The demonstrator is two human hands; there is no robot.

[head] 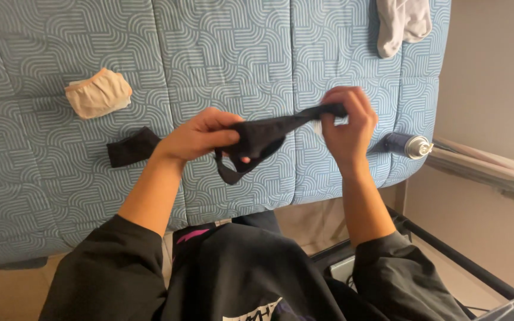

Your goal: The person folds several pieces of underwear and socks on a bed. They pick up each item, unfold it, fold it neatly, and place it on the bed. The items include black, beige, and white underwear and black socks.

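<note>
— While both hands are up over the bed, what has each of them got?

— The left hand (pixel 200 138) is closed on one end of a small black garment (pixel 263 138), thumb on top and fingers curled beneath. The right hand (pixel 347 126) pinches the other end, its fingertips bunched tight around a narrow strip of the cloth.

— So where does the garment sit?

— Stretched between the two hands, held in the air above the blue patterned bedspread (pixel 239 53). A thin loop of it hangs down at about six o'clock from the left hand's fingers.

— What lies near the left hand?

— At nine o'clock from it, just beside the wrist, a second dark piece of cloth (pixel 132 147) rests flat on the bedspread. Further out, at about ten o'clock, there is a folded cream-coloured garment (pixel 99 93), well apart from the hand.

— And on the right side?

— At three o'clock from the right hand a spray can (pixel 408 145) lies on its side at the bed's edge, its cap pointing away from the hand. At one o'clock, near the top of the view, a pale grey garment (pixel 403 22) lies on the bedspread.

— Anything closer to the person?

— Black sleeves (pixel 114 267) cover both upper arms, and a dark metal frame (pixel 447 252) runs across the floor at five o'clock.
</note>
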